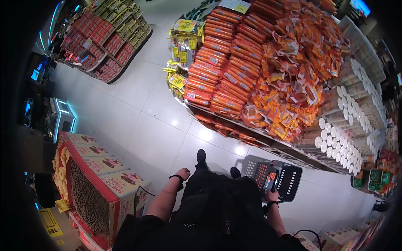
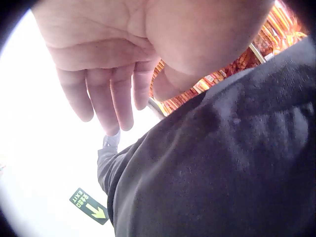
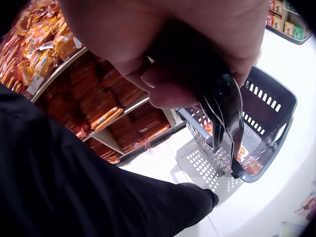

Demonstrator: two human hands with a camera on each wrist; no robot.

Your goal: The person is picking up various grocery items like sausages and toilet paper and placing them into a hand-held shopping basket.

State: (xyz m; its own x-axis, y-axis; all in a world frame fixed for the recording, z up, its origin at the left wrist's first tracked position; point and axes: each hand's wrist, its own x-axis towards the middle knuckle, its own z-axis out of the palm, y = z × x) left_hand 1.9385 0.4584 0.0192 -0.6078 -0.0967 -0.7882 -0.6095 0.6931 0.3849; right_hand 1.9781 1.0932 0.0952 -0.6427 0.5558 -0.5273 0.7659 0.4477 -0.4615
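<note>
My right hand grips the black handle of a grey plastic shopping basket, its fingers curled round it in the right wrist view. The slotted basket hangs at my right side, low over the floor. Orange and white packaging shows inside it, partly hidden by the handle. At my left side hangs my left hand, holding nothing. Seen in the left wrist view, its fingers are relaxed and nearly straight, beside my dark trouser leg.
A large display of orange-red packets curves ahead and right, with white-capped canisters beyond it. Stacked cartons stand at my left. Farther off is a shelf of red and yellow packs. A green exit sign lies on the pale floor.
</note>
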